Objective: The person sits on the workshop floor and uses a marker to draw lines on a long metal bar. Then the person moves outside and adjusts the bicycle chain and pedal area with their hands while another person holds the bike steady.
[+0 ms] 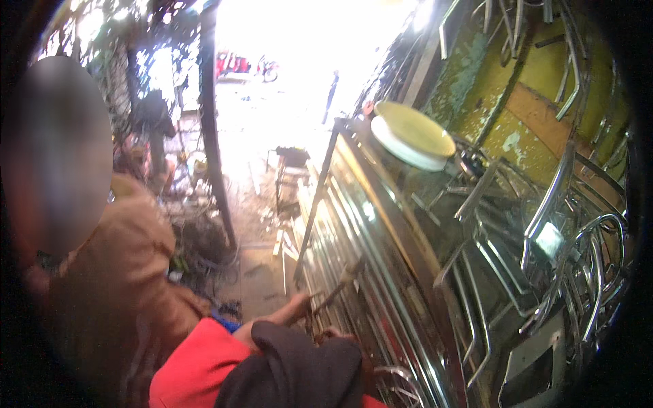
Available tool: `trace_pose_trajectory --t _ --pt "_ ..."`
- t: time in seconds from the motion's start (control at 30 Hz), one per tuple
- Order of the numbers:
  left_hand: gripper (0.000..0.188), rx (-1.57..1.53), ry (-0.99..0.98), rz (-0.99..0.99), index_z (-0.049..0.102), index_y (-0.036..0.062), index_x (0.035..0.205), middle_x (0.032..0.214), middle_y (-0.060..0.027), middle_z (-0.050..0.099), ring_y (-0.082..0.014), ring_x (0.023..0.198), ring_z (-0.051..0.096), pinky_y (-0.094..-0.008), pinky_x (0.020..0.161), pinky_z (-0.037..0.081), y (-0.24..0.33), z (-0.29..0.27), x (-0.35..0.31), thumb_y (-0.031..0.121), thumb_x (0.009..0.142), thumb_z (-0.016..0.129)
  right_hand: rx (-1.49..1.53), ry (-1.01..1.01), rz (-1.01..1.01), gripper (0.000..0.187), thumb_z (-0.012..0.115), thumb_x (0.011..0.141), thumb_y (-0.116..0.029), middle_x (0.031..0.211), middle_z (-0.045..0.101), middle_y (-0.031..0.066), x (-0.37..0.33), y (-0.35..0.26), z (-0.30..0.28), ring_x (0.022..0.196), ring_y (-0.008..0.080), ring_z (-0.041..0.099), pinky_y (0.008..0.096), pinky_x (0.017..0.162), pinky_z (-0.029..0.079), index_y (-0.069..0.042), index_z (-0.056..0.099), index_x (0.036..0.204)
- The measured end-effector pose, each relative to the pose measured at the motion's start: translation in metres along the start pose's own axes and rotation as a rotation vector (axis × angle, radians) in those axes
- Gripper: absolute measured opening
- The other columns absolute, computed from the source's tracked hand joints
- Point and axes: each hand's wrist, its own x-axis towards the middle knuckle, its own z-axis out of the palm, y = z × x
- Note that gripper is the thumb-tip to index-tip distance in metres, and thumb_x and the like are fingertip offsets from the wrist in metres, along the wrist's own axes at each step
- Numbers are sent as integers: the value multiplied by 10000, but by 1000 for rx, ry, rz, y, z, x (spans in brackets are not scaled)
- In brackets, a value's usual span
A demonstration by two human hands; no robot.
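A bare forearm reaches out beyond a red sleeve at the lower edge, and my left hand (297, 307) at its end looks closed beside the metal tubes. Right at its fingertips is the lower end of a dark, narrow bar (340, 284), which slants up over the tubes. What the fingers grip is too blurred to make out. My right hand (335, 333) shows only in part; folded black cloth (292, 370) covers the rest, and its fingers are unclear. Long shiny metal tubes (371, 234) lie side by side just past both hands.
Close on the left is a person in a brown top (129, 245). A pale yellow round basin (415, 132) rests on the dark surface beyond the tubes. Bent chrome tubes (551, 197) crowd the right side, some hanging against a yellow-green wall (496, 95). A dark post (214, 129) stands ahead.
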Motion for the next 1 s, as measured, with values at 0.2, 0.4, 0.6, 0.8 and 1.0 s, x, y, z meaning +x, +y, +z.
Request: trace_pose_trajectory --t 0.2,0.4,0.6,0.8,1.0 --pt "158 -348 -88 -366 583 48 941 810 -95 569 -263 696 558 -478 631 447 -2 -40 -15 194 897 627 85 122 144 485 602 928 -443 1000 704 222 64 21 3 988 385 682 462 825 522 -48 608 1209" --pt "162 199 127 -185 554 80 844 662 -71 506 -220 510 479 -396 460 396 82 -63 -17 207 897 639 71 111 155 481 606 925 -456 1002 709 212 110 -11 -2 987 366 690 451 829 523 -51 630 1184" --pt "155 -292 453 -165 579 96 898 765 -63 536 -218 604 513 -410 512 417 117 -103 -32 243 876 621 -43 67 109 568 604 932 -535 899 732 140 142 -66 -13 900 251 717 390 793 517 -9 635 1143" --pt "188 -214 341 -106 595 130 865 676 -29 499 -192 522 458 -395 443 333 107 -85 -48 317 882 594 -1 -75 10 437 664 919 -395 910 725 186 157 -69 2 852 277 711 393 760 528 5 665 1095" --pt "315 41 282 48 645 98 1137 673 -40 545 -141 475 464 -335 402 366 102 -46 -98 248 860 664 -69 -6 -44 377 665 936 -324 904 689 144 165 -63 4 818 210 644 367 734 507 32 634 1055"
